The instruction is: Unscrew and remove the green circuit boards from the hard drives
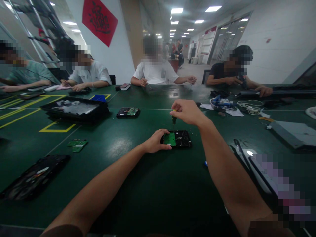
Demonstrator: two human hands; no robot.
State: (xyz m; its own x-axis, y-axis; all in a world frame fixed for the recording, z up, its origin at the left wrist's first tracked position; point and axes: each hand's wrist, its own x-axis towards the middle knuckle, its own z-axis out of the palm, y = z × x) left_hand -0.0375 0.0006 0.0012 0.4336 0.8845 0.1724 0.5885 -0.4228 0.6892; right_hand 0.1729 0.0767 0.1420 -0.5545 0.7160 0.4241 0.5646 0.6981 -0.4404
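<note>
A black hard drive with a green circuit board (183,139) lies flat on the green table in front of me. My left hand (158,141) grips its left end, thumb along the near edge and fingers at the far edge. Above the drive, my right hand (186,111) is closed around the handle of a screwdriver (174,119). The screwdriver stands upright with its shaft pointing down at the drive; whether its tip sits in a screw is too small to tell. A few tiny screws (193,129) lie just right of the drive.
Another hard drive (128,112) lies further back, near a black tray (76,110). Loose green circuit boards (78,145) and a black drive casing (37,177) are at left. A grey box (293,133) and cables (250,106) occupy the right. Several people sit across the table.
</note>
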